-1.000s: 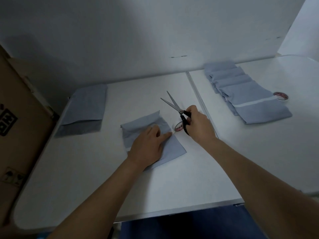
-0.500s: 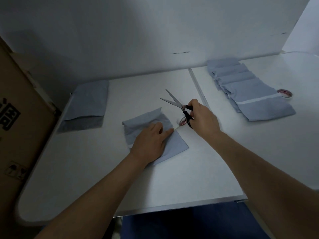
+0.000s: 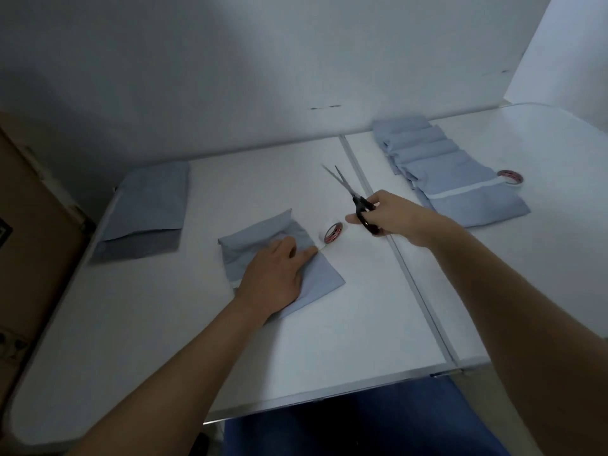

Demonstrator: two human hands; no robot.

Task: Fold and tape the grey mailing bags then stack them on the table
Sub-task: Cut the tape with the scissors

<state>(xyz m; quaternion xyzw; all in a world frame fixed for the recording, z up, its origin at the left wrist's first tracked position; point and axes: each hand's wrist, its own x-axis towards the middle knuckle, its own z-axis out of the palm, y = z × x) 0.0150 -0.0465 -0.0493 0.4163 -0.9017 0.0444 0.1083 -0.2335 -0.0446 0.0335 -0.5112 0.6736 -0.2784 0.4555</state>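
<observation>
Left hand (image 3: 274, 274) presses the folded mailing bag (image 3: 316, 278) flat; right hand (image 3: 391, 217) grips scissors (image 3: 348, 192), blades seemingly near-closed — tape roll (image 3: 333, 232) lies between.

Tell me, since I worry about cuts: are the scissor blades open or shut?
Slightly open. The scissors, held in the right hand, show two blade tips apart above the table.

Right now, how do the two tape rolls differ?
The near roll stands tilted on its edge beside the folded bag under the left hand, with a strip running to that bag. The far roll lies flat at the right, behind the row of bags, and nothing touches it. Both are small with a red-printed core.
</observation>
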